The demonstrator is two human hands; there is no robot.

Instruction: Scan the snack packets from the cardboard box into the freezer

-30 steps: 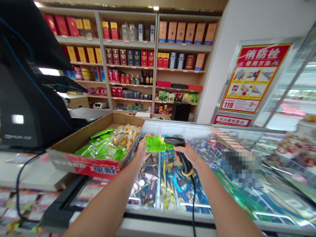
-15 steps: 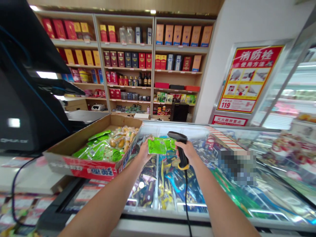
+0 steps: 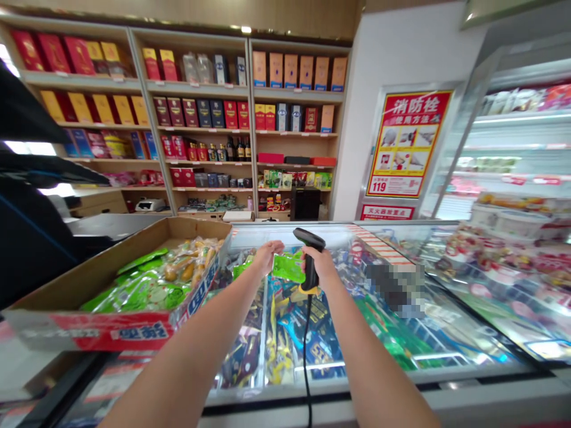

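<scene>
My left hand (image 3: 269, 255) is raised over the freezer glass, and its fingers no longer appear to grip anything. A green plastic snack packet (image 3: 289, 267) sits against my right hand (image 3: 319, 264), which is shut around a black handheld barcode scanner (image 3: 311, 261). The scanner's cable (image 3: 307, 351) hangs straight down. A second green packet (image 3: 242, 268) lies just left of my left hand. Left of both hands, a cardboard box (image 3: 102, 329) holds green packets (image 3: 143, 291) and clear packs of yellow food (image 3: 187, 264).
The box rests on the rim of a glass-topped chest freezer (image 3: 348, 386) full of bright snack packs. Behind stand wooden shelves (image 3: 200, 86) of boxed liquor and bottles. A glass-fronted chiller (image 3: 513, 148) stands right, beside a red-and-yellow wall poster (image 3: 408, 142).
The whole view has swung to the right. My left hand has come away from the green packet, which now lies against my right hand and the scanner. The scanner head tilts further up.
</scene>
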